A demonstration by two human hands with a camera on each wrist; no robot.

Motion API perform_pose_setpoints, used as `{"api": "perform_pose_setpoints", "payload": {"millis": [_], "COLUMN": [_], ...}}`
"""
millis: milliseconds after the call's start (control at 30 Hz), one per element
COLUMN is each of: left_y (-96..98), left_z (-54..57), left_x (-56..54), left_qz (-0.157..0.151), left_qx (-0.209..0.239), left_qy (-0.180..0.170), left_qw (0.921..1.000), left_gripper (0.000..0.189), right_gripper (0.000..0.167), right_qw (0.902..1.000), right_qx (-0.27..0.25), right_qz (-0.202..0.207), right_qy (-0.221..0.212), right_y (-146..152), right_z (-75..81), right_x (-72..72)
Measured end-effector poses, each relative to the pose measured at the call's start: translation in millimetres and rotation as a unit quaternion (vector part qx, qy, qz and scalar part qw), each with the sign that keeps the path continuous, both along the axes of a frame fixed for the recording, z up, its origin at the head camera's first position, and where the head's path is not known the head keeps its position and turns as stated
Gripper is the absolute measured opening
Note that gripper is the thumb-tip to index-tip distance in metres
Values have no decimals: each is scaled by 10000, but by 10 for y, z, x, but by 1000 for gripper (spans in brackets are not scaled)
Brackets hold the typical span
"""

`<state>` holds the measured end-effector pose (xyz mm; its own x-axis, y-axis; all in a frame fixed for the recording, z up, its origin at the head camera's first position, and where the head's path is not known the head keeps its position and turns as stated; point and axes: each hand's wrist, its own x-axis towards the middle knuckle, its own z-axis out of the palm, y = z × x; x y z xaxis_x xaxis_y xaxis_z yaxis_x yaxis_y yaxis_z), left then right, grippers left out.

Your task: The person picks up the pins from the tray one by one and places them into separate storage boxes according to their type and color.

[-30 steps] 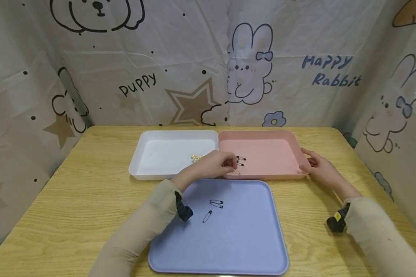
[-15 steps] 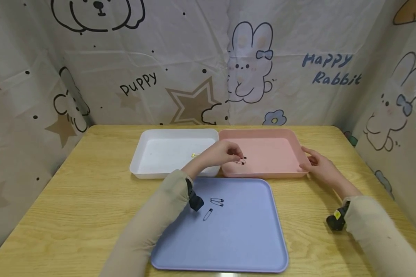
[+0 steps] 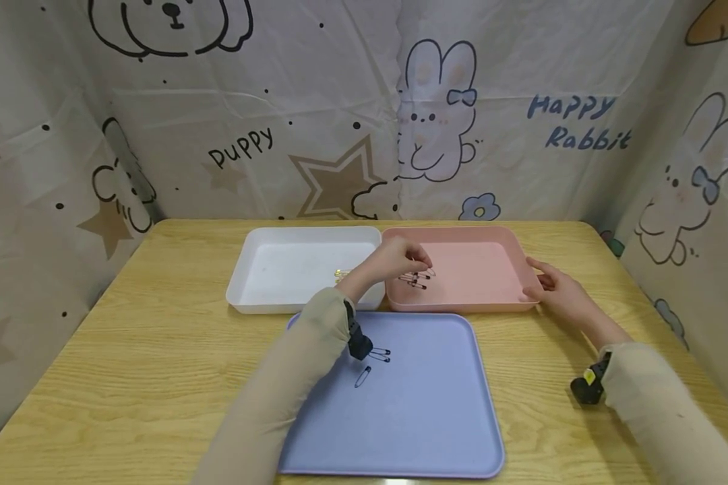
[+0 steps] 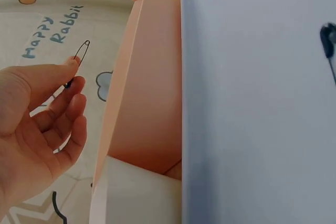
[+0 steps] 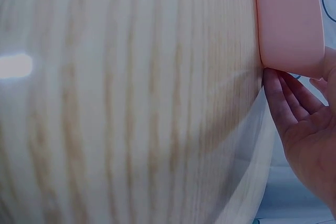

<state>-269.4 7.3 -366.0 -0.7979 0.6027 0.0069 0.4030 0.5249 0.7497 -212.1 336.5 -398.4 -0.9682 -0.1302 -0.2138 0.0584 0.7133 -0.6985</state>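
Note:
My left hand (image 3: 394, 259) is over the left part of the pink tray (image 3: 467, 269). Between thumb and forefinger it pinches a dark safety pin (image 4: 83, 52), whose coiled end points up in the left wrist view. Below that hand, several black safety pins (image 3: 421, 286) lie in the pink tray. My right hand (image 3: 561, 296) holds the tray's right wall near the front corner, thumb over the rim and fingers against the outside. On the blue tray (image 3: 431, 417) lie a single safety pin (image 3: 362, 377) and a pair of safety pins (image 3: 383, 359), partly covered by the left wrist camera.
A white tray (image 3: 279, 269) abuts the pink one on its left; gold safety pins (image 3: 340, 275) in it are partly hidden by my left forearm. All the trays stand on a wooden table (image 3: 158, 350). A printed curtain (image 3: 249, 87) encloses the back and sides.
My left hand has moved right and slightly farther back over the pink tray, carrying the safety pin. The right hand keeps its place on the tray's wall.

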Motion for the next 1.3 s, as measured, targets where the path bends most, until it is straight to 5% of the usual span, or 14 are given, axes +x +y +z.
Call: {"api": "perform_pose_setpoints", "payload": {"millis": [633,1000,1300], "left_y": [193,243,264], "left_z": [-79,-123,-148], "left_x": [-166,-229,-232], "left_qz": [113,536,612], "left_qx": [-89,-32,-266], "left_qy": [-30,-345,-215], "left_qw": [9999,9980,9975], "left_gripper": [14,11,14], "right_gripper": [75,76,77], "right_qw": [10000,10000,10000], "right_qx": [-1,-4,31], "right_qz": [-42,20,-27], "right_qy": [-61,23,31], "right_y": [1,0,6], "right_z": [-4,-19,-23], "right_x": [2,-3,1]}}
